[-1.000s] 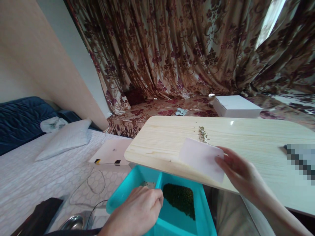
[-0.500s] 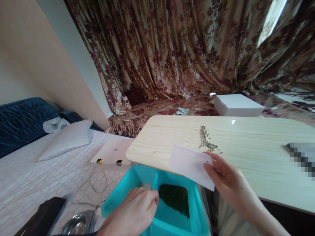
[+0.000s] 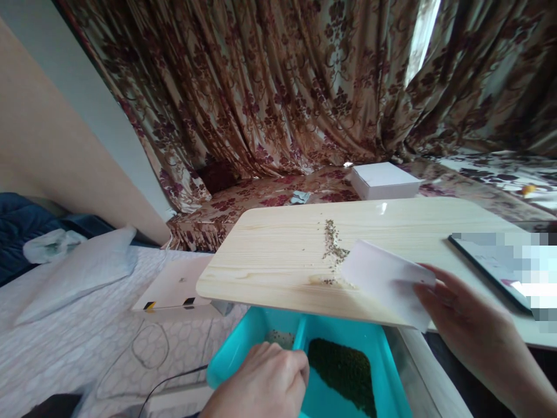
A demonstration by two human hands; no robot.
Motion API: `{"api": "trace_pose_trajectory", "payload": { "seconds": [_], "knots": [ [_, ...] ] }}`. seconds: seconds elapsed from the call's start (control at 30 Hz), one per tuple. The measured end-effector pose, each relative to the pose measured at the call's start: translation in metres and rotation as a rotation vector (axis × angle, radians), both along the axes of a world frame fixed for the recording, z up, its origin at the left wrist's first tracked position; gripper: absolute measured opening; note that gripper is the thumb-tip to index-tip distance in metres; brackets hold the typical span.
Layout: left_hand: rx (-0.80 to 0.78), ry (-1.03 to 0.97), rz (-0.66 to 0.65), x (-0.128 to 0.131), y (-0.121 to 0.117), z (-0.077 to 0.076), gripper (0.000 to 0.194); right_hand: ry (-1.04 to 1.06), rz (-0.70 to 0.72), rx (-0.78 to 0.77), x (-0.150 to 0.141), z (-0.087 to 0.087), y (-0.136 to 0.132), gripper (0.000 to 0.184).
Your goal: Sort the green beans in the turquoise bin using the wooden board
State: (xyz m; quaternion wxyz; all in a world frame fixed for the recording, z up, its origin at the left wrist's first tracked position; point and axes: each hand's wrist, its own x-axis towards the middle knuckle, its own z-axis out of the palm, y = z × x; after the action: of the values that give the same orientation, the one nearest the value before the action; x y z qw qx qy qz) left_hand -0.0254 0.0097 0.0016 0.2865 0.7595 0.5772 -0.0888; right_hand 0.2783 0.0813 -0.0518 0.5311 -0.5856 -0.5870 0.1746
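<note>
My right hand (image 3: pixel 467 316) pinches one end of a white sheet of stiff paper (image 3: pixel 383 278), whose far edge rests on the light wood-grain tabletop (image 3: pixel 261 244) beside a scattered line of small brownish-green grains (image 3: pixel 333 238). Just under the table's near edge is a divided teal tray (image 3: pixel 235 342). Closed fingers of my left hand (image 3: pixel 270 380) grip it at its divider; the fingertips are hidden. A heap of dark green grains (image 3: pixel 343 371) fills part of the right compartment. Paler grains (image 3: pixel 281 338) lie in the left one.
A tablet-like device (image 3: pixel 491 267) lies on the table's right side. Behind the table stands a white box (image 3: pixel 385 177) near patterned curtains. Left of the tray, the bed holds a flat white box (image 3: pixel 174 284), a pillow (image 3: pixel 82 261) and a looped cable (image 3: pixel 150 348).
The paper has moved right and away from above the tray onto the tabletop beside the grains. My view has turned right; my left hand keeps its place at the tray.
</note>
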Motion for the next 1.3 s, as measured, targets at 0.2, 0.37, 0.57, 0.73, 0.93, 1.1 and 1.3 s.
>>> {"api": "trace_pose_trajectory", "payload": {
  "seconds": [0.2, 0.37, 0.57, 0.73, 0.93, 1.1, 1.3],
  "knots": [
    [-0.013, 0.026, -0.017, 0.005, 0.001, 0.005, 0.040, 0.149, 0.106, -0.067, -0.018, 0.006, 0.006, 0.036],
    [0.008, 0.032, -0.005, 0.000, 0.001, 0.002, 0.039, 0.134, 0.119, -0.069, -0.022, 0.008, 0.002, 0.042],
    [0.007, 0.013, 0.010, -0.003, -0.001, 0.001, 0.038, 0.145, 0.150, -0.108, -0.017, 0.009, -0.001, 0.044],
    [0.020, 0.006, 0.021, -0.003, -0.002, 0.003, 0.038, 0.096, 0.141, -0.102, -0.025, 0.012, 0.005, 0.042],
    [0.023, -0.017, 0.035, -0.005, -0.001, -0.001, 0.038, 0.100, 0.182, -0.083, -0.028, 0.015, 0.001, 0.043],
    [0.031, -0.031, 0.043, -0.008, -0.001, 0.000, 0.037, 0.090, 0.168, -0.074, -0.025, 0.014, 0.006, 0.040],
    [0.018, -0.008, 0.053, -0.008, -0.001, 0.003, 0.036, 0.055, 0.193, -0.089, -0.028, 0.013, 0.007, 0.040]
  ]
}}
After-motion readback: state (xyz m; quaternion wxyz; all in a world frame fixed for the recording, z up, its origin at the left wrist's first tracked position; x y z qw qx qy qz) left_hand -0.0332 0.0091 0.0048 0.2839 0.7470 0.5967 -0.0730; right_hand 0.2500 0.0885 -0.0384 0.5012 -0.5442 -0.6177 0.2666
